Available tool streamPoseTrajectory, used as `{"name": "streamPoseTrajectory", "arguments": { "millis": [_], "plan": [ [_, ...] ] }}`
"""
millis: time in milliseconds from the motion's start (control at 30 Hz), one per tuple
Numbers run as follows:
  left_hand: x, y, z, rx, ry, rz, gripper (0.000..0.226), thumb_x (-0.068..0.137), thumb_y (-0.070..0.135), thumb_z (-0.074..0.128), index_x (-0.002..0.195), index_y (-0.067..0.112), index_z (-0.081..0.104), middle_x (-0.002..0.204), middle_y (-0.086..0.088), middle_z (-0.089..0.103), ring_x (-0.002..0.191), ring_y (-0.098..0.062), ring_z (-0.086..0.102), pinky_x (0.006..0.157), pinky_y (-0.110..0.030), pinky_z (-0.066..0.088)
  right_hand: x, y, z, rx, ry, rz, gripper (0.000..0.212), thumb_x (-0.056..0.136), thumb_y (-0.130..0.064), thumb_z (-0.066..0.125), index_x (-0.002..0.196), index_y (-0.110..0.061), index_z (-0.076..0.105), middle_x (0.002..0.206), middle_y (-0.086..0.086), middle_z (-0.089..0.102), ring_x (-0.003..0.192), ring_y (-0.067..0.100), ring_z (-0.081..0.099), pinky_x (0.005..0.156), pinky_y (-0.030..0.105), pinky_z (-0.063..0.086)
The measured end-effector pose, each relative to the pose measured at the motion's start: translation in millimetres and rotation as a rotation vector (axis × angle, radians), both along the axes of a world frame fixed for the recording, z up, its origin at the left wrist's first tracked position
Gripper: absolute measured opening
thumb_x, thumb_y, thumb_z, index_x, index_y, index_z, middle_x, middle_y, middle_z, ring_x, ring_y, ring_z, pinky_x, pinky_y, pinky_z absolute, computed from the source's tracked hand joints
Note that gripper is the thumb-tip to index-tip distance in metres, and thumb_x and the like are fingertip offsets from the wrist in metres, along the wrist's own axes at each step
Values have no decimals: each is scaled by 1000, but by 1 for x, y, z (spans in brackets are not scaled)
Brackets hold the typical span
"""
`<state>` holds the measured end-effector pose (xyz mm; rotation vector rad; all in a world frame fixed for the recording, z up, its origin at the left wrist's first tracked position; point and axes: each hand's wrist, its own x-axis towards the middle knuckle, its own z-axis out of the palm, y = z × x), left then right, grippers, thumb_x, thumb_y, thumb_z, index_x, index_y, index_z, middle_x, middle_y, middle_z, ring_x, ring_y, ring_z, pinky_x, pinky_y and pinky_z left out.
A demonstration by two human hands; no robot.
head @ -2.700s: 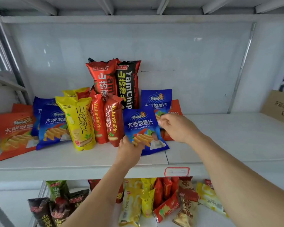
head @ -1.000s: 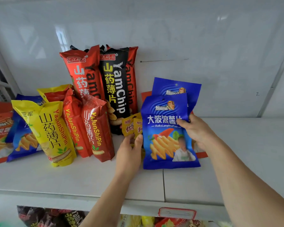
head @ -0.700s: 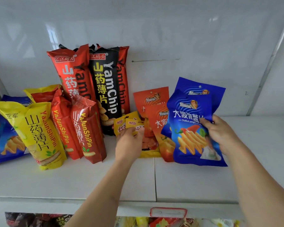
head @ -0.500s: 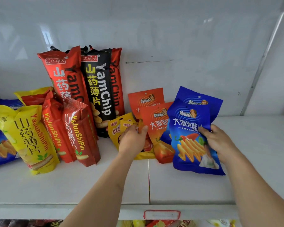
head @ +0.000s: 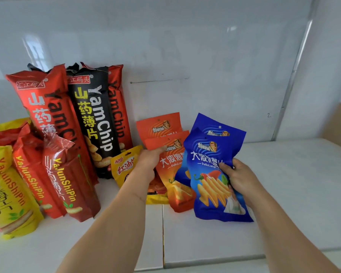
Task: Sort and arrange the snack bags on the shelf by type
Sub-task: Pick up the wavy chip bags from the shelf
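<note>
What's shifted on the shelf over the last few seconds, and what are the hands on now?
The right hand carried the front blue bag rightward, uncovering the orange bags and the small yellow bag. The left hand moved from the yellow bag to the front orange bag. The tall YamChip bags stayed standing.

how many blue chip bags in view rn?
2. Front blue bag gripped by the right hand; second blue bag directly behind it, mostly covered. More could be hidden.
</note>
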<state>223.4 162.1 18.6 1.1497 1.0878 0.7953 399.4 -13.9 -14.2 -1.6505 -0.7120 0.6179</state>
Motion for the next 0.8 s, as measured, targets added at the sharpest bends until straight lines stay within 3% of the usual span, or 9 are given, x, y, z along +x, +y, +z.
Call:
{"name": "streamPoseTrajectory", "arguments": {
  "millis": [233,467,600,800],
  "plan": [
    [-3,-5,-4,-64,-185,-140,26,88,8,74,114,7,67,104,-17,76,96,-34,73,84,-47,60,5,5,-3,-21,-23,19,26,95,-37,61,112,-18,59,103,0,73,88,17,72,67,31,55],
    [-11,-23,-18,-24,-320,-160,20,94,2,63,112,10,65,106,-15,75,97,-31,72,83,-44,59,8,7,-7,-40,-28,33,30,94,-40,62,113,-18,58,107,2,72,93,20,71,83,42,59],
    [-8,-27,-18,72,-289,-83,24,97,10,63,121,9,64,104,-13,76,91,-30,74,81,-44,60,8,2,-5,5,-4,58,23,93,-42,62,104,-23,59,101,-1,75,90,18,73,87,45,58],
    [-22,-25,-14,135,-174,0,28,97,37,64,117,17,64,100,-9,78,88,-31,76,86,-52,60,24,-13,1,175,115,-2,27,91,-40,66,108,-20,62,99,2,76,91,24,74,91,54,55]
  ]
}}
